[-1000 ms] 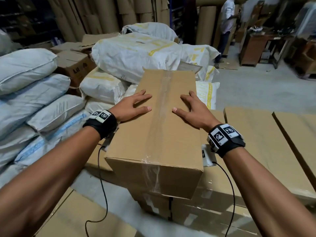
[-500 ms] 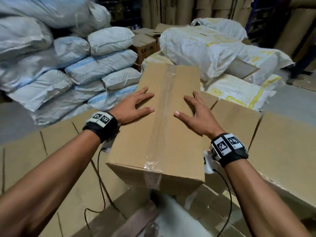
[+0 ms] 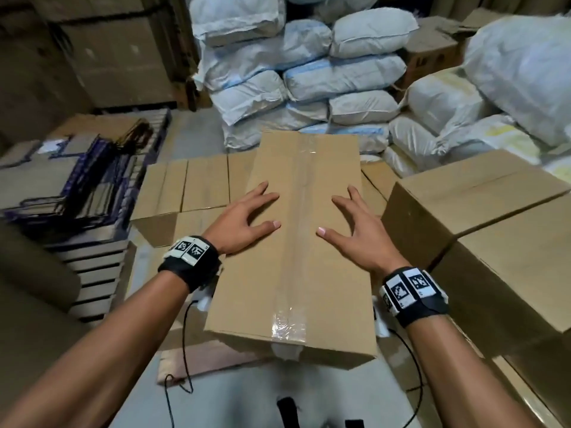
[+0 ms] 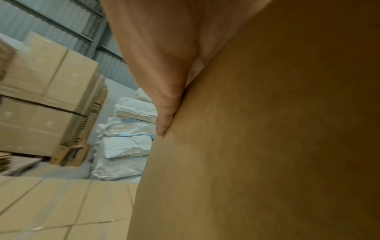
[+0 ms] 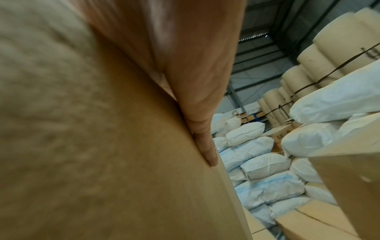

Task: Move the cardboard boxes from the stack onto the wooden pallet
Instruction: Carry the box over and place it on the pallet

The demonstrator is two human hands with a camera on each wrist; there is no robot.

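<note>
While carried, taped cardboard box (image 3: 296, 242) was clamped between left hand (image 3: 244, 223) and right hand (image 3: 355, 233), fingers straight, thumbs on top.

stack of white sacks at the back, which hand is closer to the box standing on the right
Right. The right hand lies beside that box; the left hand is across the carried box.

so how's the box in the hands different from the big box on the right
The carried box is long and narrow; the box on the right looks wider and squarer. The carried box is pressed between the left hand and right hand; the box on the right sits untouched on other cartons. A clear tape strip shows along the carried box's top; the other's seam is blurred. Both are plain brown cardboard, closed.
</note>
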